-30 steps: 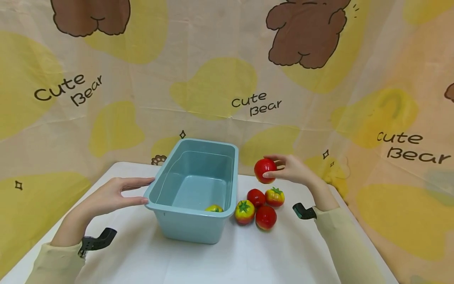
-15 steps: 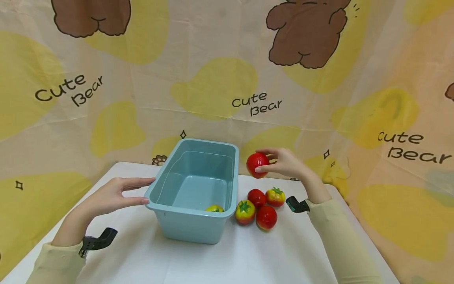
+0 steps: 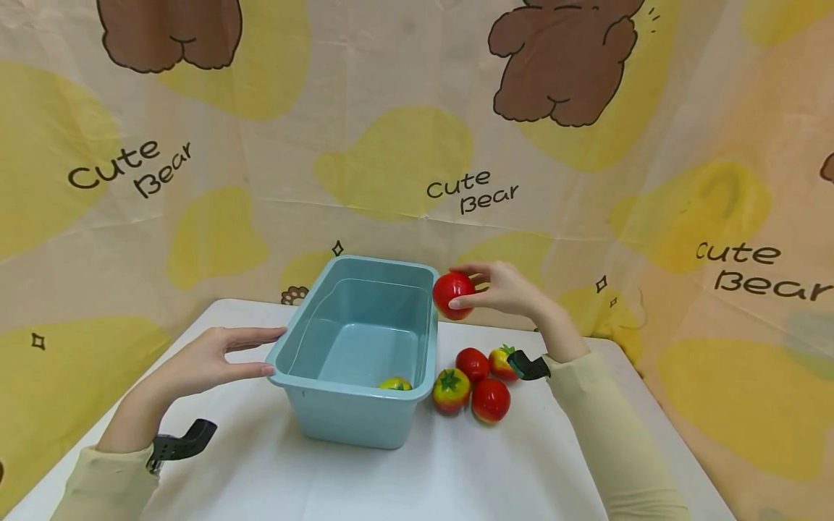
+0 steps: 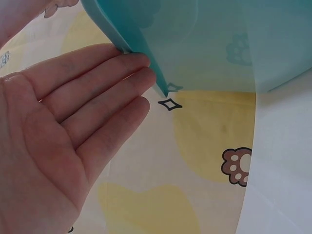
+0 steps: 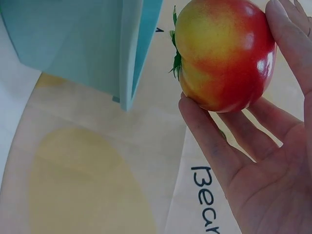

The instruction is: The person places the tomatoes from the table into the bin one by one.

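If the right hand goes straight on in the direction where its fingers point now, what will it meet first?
Probably the side rim of the blue bin, touched first by the red fruit that the right hand holds. Height and depth are unclear, so it may pass above.

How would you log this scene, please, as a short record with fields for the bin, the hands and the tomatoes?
Bin: light blue, upright on the white table
Left hand: fingers straight, touching the bin's left rim
Right hand: holds a red-and-yellow tomato above the table, beside the bin's right rim
Inside bin: one yellow-green tomato visible at the near end, partly hidden
On table: four tomatoes clustered right of the bin
Backdrop: printed with bears and "Cute Bear"
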Motion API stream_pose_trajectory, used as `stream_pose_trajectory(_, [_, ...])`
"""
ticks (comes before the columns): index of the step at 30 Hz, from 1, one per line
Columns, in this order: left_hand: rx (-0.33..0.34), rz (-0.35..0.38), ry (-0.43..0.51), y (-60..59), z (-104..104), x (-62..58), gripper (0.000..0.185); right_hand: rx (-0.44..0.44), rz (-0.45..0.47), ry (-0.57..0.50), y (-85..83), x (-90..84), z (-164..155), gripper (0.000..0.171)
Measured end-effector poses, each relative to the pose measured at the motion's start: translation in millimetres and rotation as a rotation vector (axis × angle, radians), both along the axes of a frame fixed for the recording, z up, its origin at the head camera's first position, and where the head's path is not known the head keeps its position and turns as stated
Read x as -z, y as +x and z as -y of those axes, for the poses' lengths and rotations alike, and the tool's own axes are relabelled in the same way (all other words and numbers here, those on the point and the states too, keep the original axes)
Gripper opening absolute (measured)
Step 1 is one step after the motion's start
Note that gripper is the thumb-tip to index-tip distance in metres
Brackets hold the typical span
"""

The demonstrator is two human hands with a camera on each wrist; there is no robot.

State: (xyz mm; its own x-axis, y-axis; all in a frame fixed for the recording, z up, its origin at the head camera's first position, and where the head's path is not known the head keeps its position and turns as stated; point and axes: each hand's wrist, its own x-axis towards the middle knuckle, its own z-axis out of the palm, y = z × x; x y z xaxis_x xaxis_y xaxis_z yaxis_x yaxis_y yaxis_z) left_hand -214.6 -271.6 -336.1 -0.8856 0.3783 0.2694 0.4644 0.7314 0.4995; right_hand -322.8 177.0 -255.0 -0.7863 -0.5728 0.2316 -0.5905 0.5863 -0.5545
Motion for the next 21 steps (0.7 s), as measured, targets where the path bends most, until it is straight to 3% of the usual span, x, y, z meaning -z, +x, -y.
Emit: stream_pose_trajectory(21, [0.003, 0.012, 0.023, 0.3, 0, 1.4, 0.058, -0.057, 0.019, -0.003, -5.2, -18.4, 39, 0.058])
